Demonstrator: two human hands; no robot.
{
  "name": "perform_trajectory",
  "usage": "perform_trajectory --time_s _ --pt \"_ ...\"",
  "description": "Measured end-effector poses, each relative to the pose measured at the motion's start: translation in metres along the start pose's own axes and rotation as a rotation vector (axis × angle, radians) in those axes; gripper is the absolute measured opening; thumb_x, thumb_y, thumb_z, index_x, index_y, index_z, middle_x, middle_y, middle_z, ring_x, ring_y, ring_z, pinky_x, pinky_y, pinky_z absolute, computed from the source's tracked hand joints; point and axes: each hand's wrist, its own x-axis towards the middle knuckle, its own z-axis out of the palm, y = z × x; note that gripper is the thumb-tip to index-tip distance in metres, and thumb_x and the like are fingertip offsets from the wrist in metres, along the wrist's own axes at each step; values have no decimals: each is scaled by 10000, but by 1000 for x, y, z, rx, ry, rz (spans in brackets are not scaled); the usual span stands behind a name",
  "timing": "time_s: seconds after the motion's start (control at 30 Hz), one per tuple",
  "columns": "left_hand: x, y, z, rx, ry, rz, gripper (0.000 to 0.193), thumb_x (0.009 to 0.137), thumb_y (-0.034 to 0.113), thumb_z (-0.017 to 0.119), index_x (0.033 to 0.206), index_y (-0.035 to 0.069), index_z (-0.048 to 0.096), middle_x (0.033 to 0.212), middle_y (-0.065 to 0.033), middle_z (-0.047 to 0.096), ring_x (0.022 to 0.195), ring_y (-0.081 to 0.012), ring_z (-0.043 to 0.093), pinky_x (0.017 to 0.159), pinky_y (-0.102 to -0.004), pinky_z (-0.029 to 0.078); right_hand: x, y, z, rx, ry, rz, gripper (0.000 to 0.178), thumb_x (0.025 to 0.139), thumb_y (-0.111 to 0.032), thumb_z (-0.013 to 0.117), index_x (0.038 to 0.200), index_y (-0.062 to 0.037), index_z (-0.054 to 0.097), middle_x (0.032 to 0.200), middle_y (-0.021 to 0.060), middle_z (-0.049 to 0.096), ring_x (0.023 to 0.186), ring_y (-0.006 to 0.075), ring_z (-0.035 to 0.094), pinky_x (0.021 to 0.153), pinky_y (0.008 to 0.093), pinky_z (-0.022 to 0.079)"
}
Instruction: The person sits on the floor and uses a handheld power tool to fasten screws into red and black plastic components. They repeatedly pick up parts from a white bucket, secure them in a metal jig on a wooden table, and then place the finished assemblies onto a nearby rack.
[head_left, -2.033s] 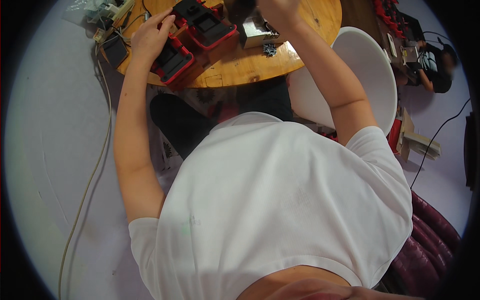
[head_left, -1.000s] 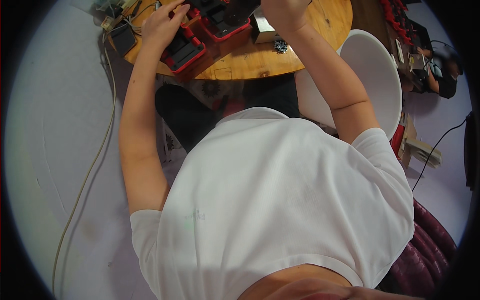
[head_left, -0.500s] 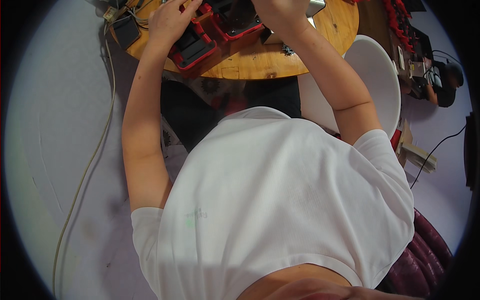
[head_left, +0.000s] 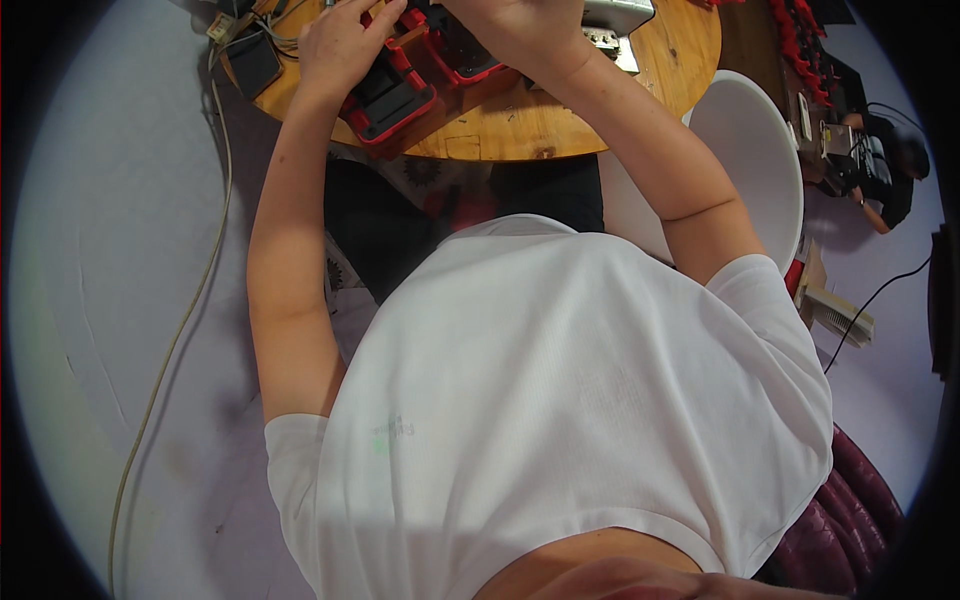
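At the table's far left, my left hand is beside red and black plastic cases. Its thumb bends in toward the forefinger; the upper frame edge cuts off the fingertips and whatever they hold. An open-topped red case with a dark inside sits just below that hand. My right hand reaches over a second red and black case, partly covering it. The fingers of this hand lie beyond the frame, so their grip is hidden. Just right of my right wrist stands a silvery metal device, only partly in view.
Everything rests on a round wooden table. Cables and a dark box crowd its left edge. A white chair stands to the right. Farther right, another person works among equipment. A long cable runs down the left side.
My right hand has moved left over the second case, uncovering more of the metal device. My left hand stays almost still. The other person's arm has shifted.
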Motion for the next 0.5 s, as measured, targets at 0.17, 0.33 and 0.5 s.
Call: perform_trajectory --time_s 0.17,0.33,0.5 --pt "-18 23 -24 -178 146 91 503 905 578 527 1236 227 671 1099 -86 698 1049 -311 644 898 -394 490 -3 -12 -29 161 156 142 291 892 -96 672 1094 -22 476 796 63 583 630 129 573 550 287 485" --pt "-8 23 -17 -229 63 68 467 912 572 529 1257 284 658 1134 -51 696 1070 -266 646 900 -361 489 -15 -30 -105 -282 294 102 248 906 -151 690 1028 -36 507 764 56 598 593 115 580 522 271 485" --pt "-7 24 -17 -229 29 34 467 912 572 529 1262 289 654 1135 -43 698 1073 -254 647 917 -348 481 -38 -30 -121 -456 374 107 264 871 -93 706 1019 -39 494 774 46 589 597 102 571 539 255 481"
